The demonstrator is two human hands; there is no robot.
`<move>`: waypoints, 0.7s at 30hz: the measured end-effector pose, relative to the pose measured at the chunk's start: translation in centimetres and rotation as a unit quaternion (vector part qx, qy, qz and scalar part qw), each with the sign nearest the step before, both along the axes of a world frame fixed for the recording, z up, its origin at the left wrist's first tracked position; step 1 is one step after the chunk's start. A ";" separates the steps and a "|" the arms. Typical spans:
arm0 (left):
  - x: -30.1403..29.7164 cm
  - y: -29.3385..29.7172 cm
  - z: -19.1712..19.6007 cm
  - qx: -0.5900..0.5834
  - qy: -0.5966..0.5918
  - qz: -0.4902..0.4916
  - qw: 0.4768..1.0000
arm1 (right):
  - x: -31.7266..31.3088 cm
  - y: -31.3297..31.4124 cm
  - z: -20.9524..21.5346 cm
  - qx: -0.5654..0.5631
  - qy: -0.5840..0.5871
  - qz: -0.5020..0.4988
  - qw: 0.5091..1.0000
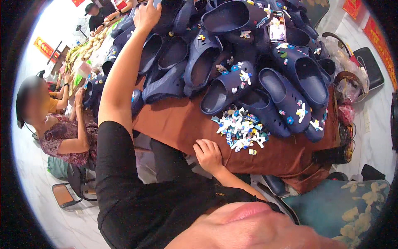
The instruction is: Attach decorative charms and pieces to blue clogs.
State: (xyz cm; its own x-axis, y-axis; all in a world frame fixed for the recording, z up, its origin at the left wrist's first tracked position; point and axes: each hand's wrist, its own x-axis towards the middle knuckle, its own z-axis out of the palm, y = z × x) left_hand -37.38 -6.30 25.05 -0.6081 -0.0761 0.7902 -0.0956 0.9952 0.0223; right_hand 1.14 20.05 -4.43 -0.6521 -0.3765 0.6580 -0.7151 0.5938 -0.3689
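A big heap of navy blue clogs (pixel 232 62) covers a table with a brown cloth (pixel 178 124); some clogs carry small coloured charms. A loose pile of white and blue charms (pixel 242 130) lies at the heap's near edge. My left hand (pixel 147 15) is stretched far across to the back of the heap, its fingers curled at a clog there; whether it grips one is hidden. My right hand (pixel 208 154) rests with fingers curled on the table's near edge, just left of the charm pile, with nothing visible in it.
A phone (pixel 277 27) lies on top of the heap. Seated people (pixel 62 133) work along the left side of the long table. Plastic bags (pixel 346 79) sit at the right end. A teal flowered chair (pixel 344 203) stands at lower right.
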 end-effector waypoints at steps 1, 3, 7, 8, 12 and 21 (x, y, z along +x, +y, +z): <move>0.5 1.8 0.8 -0.002 0.000 -0.002 1.000 | 0.0 0.0 0.0 0.012 -0.035 0.007 0.999; 0.7 5.2 2.0 -0.062 0.114 -0.118 0.984 | 0.0 0.0 0.0 -0.002 -0.004 0.001 1.000; -3.2 11.5 2.9 -0.044 0.055 -0.243 0.967 | 0.1 0.2 0.0 0.035 -0.053 0.010 0.998; -4.8 12.5 2.7 -0.042 0.027 -0.254 0.966 | 0.0 0.1 0.0 0.042 -0.036 0.001 0.998; -12.0 14.8 1.6 -0.065 -0.100 -0.267 0.956 | -0.2 0.4 0.0 0.048 -0.042 0.010 0.998; -25.9 13.9 -1.4 -0.146 -0.269 -0.120 0.944 | -1.0 0.7 -0.8 0.022 0.012 0.021 0.999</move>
State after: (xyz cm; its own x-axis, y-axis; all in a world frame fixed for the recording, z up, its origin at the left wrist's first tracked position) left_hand -63.26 7.58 23.67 -0.8996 0.2888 0.3276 0.2145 0.9456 -0.2446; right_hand 0.17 20.71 -5.25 -0.6203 -0.4322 0.6545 -0.7472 0.5793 -0.3257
